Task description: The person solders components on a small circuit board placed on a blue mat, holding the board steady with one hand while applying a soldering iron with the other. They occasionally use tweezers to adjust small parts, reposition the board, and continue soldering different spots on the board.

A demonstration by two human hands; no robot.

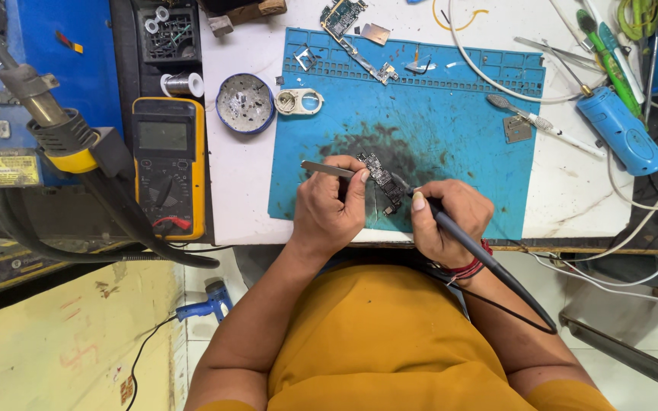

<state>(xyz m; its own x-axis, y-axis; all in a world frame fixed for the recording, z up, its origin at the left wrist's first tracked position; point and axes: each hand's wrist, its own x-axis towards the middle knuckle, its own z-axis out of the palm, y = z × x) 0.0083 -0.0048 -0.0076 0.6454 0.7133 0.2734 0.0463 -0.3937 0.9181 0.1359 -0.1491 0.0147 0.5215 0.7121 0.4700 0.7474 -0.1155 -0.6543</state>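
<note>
While the left hand (330, 207) pinches tweezers (327, 169) against the circuit board (382, 181) near the blue mat's (466, 137) front edge, the right hand (451, 221), closed around a soldering iron (481, 255), works a joint, demanding a steady tip.

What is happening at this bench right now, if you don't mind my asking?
A person in a yellow shirt works on a small circuit board lying on a blue mat. The left hand holds tweezers against the board, while the right hand holds a soldering iron with its tip at the board.
</note>
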